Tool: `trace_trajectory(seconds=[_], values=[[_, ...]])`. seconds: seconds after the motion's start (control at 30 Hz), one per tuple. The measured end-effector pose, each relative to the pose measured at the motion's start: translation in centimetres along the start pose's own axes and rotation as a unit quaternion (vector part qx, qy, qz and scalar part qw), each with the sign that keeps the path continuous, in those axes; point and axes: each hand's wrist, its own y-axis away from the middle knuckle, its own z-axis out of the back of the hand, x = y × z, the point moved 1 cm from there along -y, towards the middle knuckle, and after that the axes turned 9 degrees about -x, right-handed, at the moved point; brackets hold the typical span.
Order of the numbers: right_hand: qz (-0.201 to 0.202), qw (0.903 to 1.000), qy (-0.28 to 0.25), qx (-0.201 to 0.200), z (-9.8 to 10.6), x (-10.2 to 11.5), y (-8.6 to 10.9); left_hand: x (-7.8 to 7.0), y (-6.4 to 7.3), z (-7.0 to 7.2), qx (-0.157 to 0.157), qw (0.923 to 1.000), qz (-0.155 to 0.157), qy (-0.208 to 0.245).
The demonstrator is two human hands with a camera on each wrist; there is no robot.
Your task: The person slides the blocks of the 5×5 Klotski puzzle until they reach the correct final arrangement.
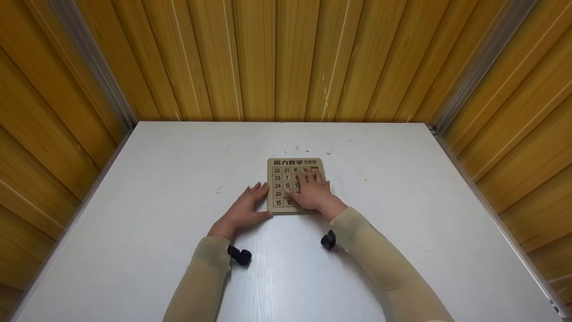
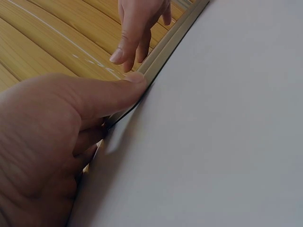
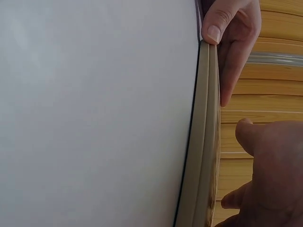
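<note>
A beige number sliding puzzle (image 1: 289, 162) lies flat on the white table, its square tiles printed with dark numbers and a line of Chinese characters across its top. At its left side, my left hand (image 1: 243, 210) holds the frame, thumb at the near left corner and fingers along the left edge. Over the right part of the tiles lies my right hand (image 1: 313, 193), fingers extended and touching them, hiding several numbers. Both wrist views catch the puzzle side-on, showing its layered edge (image 3: 201, 127); the tile faces cannot be read there.
The white table (image 1: 134, 214) surrounds the puzzle, with small dark marks (image 1: 307, 151) beyond its far edge. Yellow wood-look panels (image 1: 286, 58) stand at the back and both sides, with grey metal posts (image 1: 482, 67) in the corners. Each wrist wears a small black camera (image 1: 240, 256).
</note>
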Motion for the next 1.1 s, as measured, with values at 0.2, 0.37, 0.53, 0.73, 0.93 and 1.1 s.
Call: trace_trajectory(seconds=[0.2, 0.37, 0.53, 0.73, 0.93, 1.1], values=[[0.007, 0.9998, -0.016, -0.002, 0.5, -1.1, 1.6, -0.1, 0.1, 0.1, 0.001, 1.0, -0.003, 0.001], [0.006, 0.9997, -0.023, 0.004, 0.8, -1.6, 2.8, 0.0, 0.3, 0.4, -0.001, 0.9999, -0.01, 0.012], [0.008, 0.9997, -0.021, 0.004, 0.8, -1.7, 3.0, 0.1, 0.3, 0.4, 0.003, 0.9998, -0.011, 0.014], [0.006, 0.9998, -0.018, 0.006, 1.0, -1.8, 2.4, -0.1, 0.2, 0.3, 0.005, 0.9998, -0.013, 0.013], [0.005, 0.9999, -0.011, 0.007, 1.2, -1.8, 1.5, -0.3, 0.2, 0.4, 0.0, 0.9996, -0.024, 0.016], [0.001, 0.9999, -0.008, 0.007, 1.2, -1.8, 1.1, -0.2, 0.3, 0.3, 0.001, 0.9995, -0.023, 0.022]])
